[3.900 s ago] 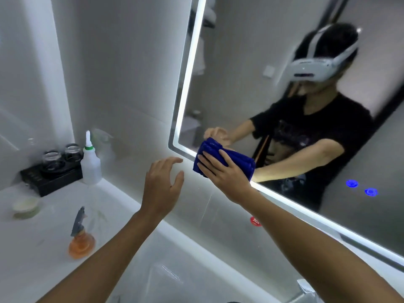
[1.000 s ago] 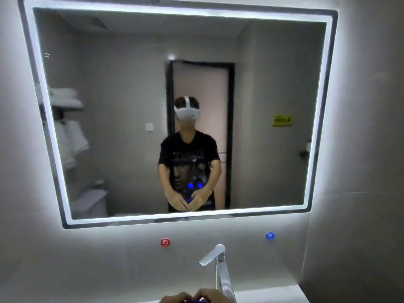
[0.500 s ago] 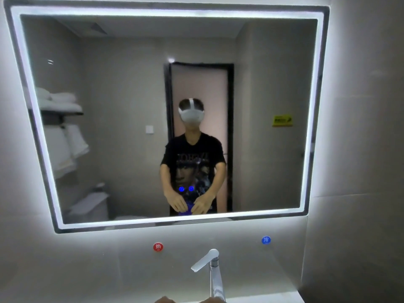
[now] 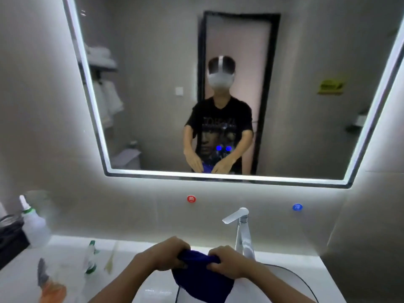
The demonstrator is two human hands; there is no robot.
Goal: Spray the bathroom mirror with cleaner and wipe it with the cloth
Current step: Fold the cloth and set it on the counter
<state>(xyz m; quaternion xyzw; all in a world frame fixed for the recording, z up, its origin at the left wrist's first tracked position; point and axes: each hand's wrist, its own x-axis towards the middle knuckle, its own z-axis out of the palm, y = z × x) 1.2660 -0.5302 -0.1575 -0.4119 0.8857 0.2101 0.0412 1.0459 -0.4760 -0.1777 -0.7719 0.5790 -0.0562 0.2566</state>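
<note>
Your left hand (image 4: 162, 254) and right hand (image 4: 229, 262) both have fingers clamped on the bunched blue cloth (image 4: 202, 278) over the sink (image 4: 301, 283), below the lit mirror (image 4: 153, 84).

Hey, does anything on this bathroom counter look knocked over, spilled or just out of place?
Nothing looks spilled or broken. The orange spray bottle seems to lie on its side at the counter's left front, though blur makes that uncertain. Both hands grip the blue cloth over the sink.
</note>
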